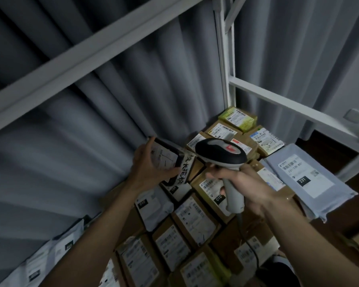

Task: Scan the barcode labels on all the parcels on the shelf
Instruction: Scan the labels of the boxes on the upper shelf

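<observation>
Cardboard parcels [192, 222] packed the shelf edge to edge below both grips, leaving no gaps between them. Open air lay above the grips, bounded by a slanting shelf beam [95, 52] and curtain [75, 125] behind.

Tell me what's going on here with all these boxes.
A person is scanning parcel labels on a shelf. The right hand grips a handheld barcode scanner, aimed toward a small dark parcel that the left hand holds tilted up. Many labelled cardboard parcels lie below.
</observation>
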